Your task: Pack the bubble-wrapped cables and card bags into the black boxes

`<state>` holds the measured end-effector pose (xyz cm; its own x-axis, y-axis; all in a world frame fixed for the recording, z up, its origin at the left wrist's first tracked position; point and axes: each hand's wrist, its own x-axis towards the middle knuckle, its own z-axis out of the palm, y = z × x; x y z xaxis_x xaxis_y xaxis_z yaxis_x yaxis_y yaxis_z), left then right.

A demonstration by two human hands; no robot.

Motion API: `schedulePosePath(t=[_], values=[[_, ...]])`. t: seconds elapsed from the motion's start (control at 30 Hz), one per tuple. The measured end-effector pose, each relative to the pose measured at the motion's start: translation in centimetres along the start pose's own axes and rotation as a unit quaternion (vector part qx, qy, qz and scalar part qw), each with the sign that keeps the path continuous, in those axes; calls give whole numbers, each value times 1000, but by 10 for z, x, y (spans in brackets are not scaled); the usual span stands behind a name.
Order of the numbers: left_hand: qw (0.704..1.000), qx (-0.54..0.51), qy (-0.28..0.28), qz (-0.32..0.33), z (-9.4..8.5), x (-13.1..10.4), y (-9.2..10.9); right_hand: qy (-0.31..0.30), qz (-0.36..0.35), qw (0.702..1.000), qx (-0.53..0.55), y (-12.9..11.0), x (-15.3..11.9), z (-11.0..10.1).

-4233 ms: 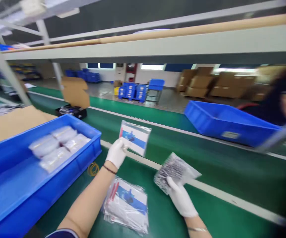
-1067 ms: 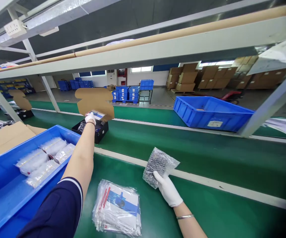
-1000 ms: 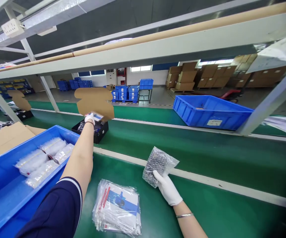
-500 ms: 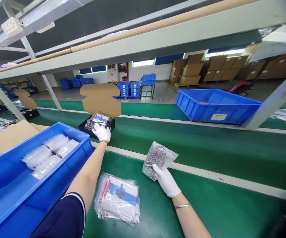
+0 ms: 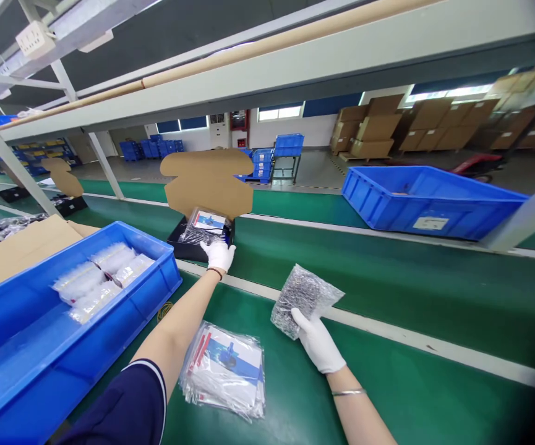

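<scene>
Left hand (image 5: 219,254): my fingers rest, loosely spread, on the near rim of the open black box (image 5: 201,242), holding nothing.
Right hand (image 5: 317,341): pinches the silvery bag (image 5: 302,298) by its near corner.
Direction: box lies ahead-left of the bag; left hand nearer.

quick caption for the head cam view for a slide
Gloved left hand at an open black box on the green belt; right hand holds a bubble-wrap bag.

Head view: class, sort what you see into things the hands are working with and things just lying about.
In hand: left hand at black box holding leaflet bag; right hand gripping silver bag.
Lying about: leaflet stack; near blue bin; far blue bin.
</scene>
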<state>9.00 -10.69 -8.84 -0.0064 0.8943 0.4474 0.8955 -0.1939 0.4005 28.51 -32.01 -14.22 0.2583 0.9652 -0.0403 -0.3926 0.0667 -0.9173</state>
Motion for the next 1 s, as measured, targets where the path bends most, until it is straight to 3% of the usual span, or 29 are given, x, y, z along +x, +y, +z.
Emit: schedulePosePath(t=[0.13, 0.2, 0.27, 0.37, 0.47, 0.57, 0.73, 0.9, 1.0], values=[[999, -30, 30, 16, -21, 14, 6, -2, 7, 1000, -1, 5, 2, -7], [998, -27, 52, -15, -41, 38, -8, -7, 15, 1000, 5, 7, 4, -9], [994, -8, 65, -86, -57, 64, -27, -8, 24, 1000, 17, 8, 4, -10], [981, 27, 28, -190, -66, 93, -55, -11, 39, 998, 43, 8, 5, -9], [974, 54, -26, -217, -60, 101, -69, -6, 42, 996, 72, 10, 5, -10], [981, 69, -53, -171, -52, 95, -70, -1, 37, 996, 82, 12, 5, -11], [991, 48, -126, -17, -47, 78, -62, -4, 33, 996, 81, 12, 3, -9], [966, 64, -242, 58, -47, 63, -59, 13, 7, 998, 54, 11, 4, -9], [949, 65, -284, 120, -52, 50, -54, 44, 14, 999, 26, 10, 2, -10]])
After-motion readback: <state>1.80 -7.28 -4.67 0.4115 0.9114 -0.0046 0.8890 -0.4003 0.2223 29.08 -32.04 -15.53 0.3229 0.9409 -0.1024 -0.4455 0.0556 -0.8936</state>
